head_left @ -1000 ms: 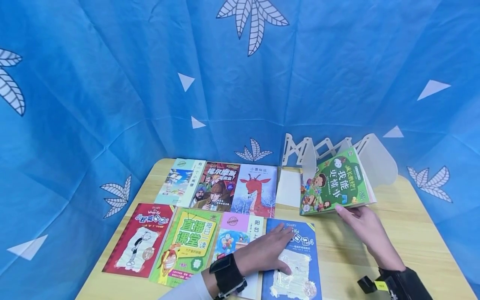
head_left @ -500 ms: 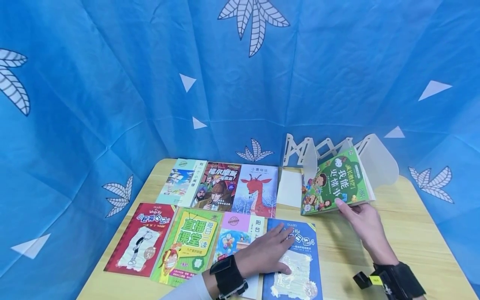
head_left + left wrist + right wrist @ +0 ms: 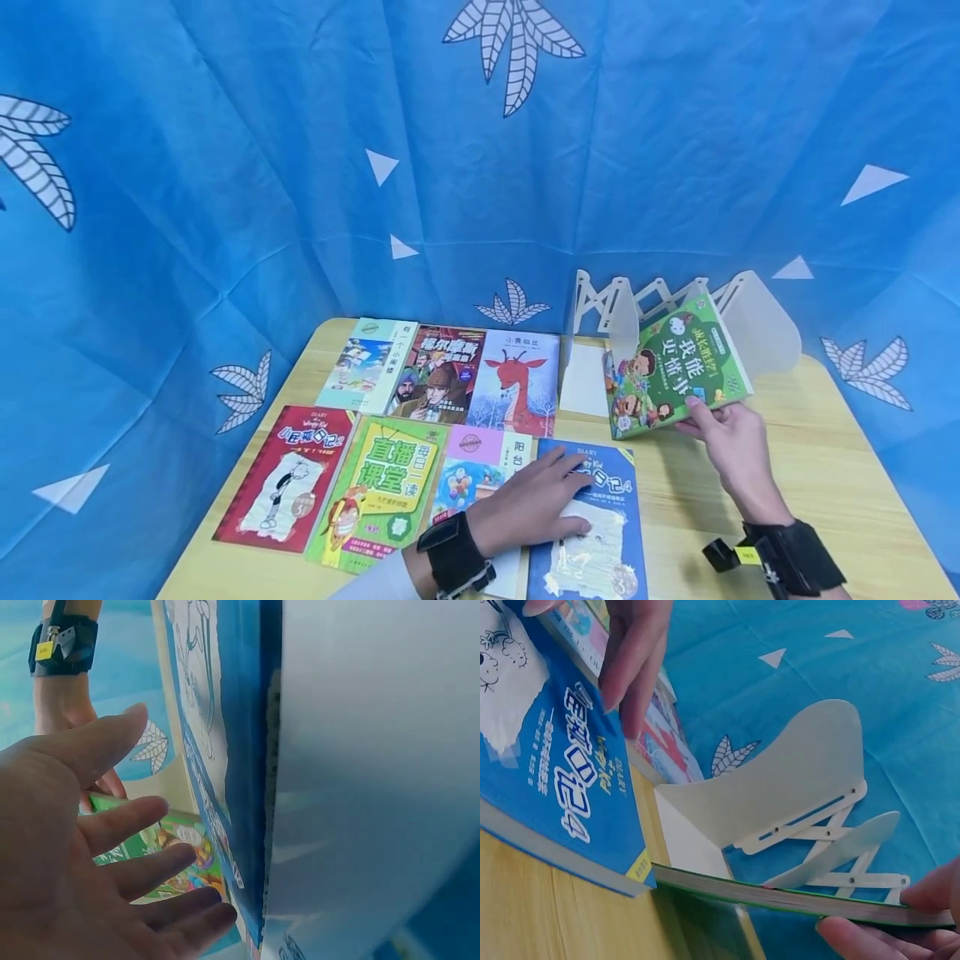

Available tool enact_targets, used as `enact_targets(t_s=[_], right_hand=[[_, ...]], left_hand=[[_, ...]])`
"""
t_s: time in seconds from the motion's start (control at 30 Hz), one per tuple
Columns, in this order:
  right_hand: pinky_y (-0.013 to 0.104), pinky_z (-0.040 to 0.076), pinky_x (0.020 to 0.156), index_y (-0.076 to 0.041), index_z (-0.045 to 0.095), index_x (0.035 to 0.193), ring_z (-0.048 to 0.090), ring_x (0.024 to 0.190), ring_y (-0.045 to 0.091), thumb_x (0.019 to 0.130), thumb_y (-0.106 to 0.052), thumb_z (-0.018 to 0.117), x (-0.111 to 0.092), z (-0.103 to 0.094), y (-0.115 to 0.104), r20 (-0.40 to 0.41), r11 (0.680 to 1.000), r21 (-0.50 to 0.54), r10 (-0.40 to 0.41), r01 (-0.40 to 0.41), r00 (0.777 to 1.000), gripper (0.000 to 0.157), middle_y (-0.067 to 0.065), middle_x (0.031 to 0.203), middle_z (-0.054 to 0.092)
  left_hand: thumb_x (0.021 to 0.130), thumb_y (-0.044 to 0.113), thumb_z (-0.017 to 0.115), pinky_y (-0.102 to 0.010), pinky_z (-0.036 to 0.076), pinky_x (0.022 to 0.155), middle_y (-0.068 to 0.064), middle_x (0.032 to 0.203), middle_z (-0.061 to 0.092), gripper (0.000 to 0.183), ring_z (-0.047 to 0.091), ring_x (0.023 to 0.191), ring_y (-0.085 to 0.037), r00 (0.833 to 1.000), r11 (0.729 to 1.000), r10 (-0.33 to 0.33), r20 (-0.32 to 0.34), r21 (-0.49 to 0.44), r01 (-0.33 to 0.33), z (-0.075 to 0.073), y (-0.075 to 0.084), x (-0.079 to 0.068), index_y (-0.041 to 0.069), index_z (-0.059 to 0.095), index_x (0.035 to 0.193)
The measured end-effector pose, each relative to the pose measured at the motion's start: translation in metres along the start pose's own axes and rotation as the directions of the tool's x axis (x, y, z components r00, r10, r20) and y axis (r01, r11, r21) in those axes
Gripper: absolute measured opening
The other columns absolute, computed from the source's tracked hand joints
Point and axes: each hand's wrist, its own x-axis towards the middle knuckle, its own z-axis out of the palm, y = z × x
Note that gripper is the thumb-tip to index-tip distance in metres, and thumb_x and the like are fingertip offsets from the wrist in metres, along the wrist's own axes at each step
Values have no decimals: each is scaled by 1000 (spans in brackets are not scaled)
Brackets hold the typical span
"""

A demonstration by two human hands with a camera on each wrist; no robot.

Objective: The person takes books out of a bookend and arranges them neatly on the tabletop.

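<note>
My right hand (image 3: 738, 450) pinches the lower right edge of a green picture book (image 3: 663, 375), thumb on its cover. That book leans at a tilt among the plates of a white folding bookend rack (image 3: 772, 325). The right wrist view catches the book's edge (image 3: 780, 898) between thumb and fingers. Over a blue book marked 4 (image 3: 592, 558), my left hand (image 3: 525, 508) has its fingers spread. In the left wrist view the left hand (image 3: 82, 847) holds nothing and appears apart from the blue cover (image 3: 244, 750).
Left of the blue book lie a pink and white book (image 3: 468, 450), a yellow-green book (image 3: 375, 492) and a red book (image 3: 285, 475). Behind them are a deer book (image 3: 517, 375), a detective book (image 3: 442, 367) and a pale green book (image 3: 363, 362). Blue cloth (image 3: 450, 167) hangs behind the table.
The green book has shifted slightly toward me, and my right thumb sits a little differently on its cover. The left hand stays over the blue book. The head view has drifted slightly.
</note>
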Motion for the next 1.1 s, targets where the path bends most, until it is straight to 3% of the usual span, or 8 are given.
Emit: enact_targets(t_s=[0.17,0.3,0.37,0.53,0.67,0.8,0.93,1.1], right_hand=[[38,27,42,7,58,114,67,80,13,99,-43,47,-5,-12,-3,-26,995,-98,32,-35,999,53,20,97,69],[35,21,35,3,63,112,50,42,7,99,-47,43,-12,-22,-7,-65,970,-243,-5,-11,998,55,18,91,71],[32,20,32,2,65,109,44,39,8,99,-47,43,-15,-26,-9,-92,950,-312,-37,6,995,55,17,87,71],[28,36,37,2,54,126,63,67,-1,100,-37,45,-25,-36,-12,-143,930,-360,-129,70,981,47,22,95,69],[25,47,46,1,48,132,58,71,-8,100,-32,47,-31,-44,-14,-196,913,-399,-173,83,965,46,26,100,67],[27,38,41,-2,47,134,48,66,-18,100,-32,46,-38,-56,-15,-234,894,-442,-198,77,952,45,25,95,68],[31,30,45,-7,50,134,44,51,-5,99,-28,49,-44,-68,-20,-285,871,-483,-255,91,924,40,18,71,66],[33,22,43,-4,58,88,26,38,15,99,-29,50,-50,-75,-25,-325,856,-509,-288,90,901,29,4,47,37]], left_hand=[[92,53,53,-41,32,108,-2,148,37,58,27,137,-23,998,1000,-3,-65,-22,1,-2,-1,-1,23,44,141],[92,51,55,-41,36,106,-1,148,38,57,29,136,-21,996,999,-8,-89,-51,3,-2,-1,0,23,44,140],[92,51,55,-40,36,106,-1,147,38,58,29,135,-19,995,998,-8,-104,-62,1,-3,-1,0,23,43,141],[92,51,55,-41,34,107,-2,147,39,60,30,135,-18,989,996,-9,-148,-87,-4,-5,0,1,22,41,142],[92,51,55,-42,34,107,1,147,39,60,31,135,-19,984,994,-24,-177,-109,5,-9,1,2,22,40,143],[92,48,58,-41,35,106,3,146,40,61,32,134,-17,980,989,-40,-197,-148,10,-11,3,4,22,38,143],[91,48,59,-39,38,104,5,145,40,62,33,133,-13,975,979,-64,-212,-202,20,-13,4,6,24,38,144],[90,51,58,-37,39,104,7,145,41,64,34,131,-10,968,966,-93,-232,-257,31,-19,5,9,26,35,145]])
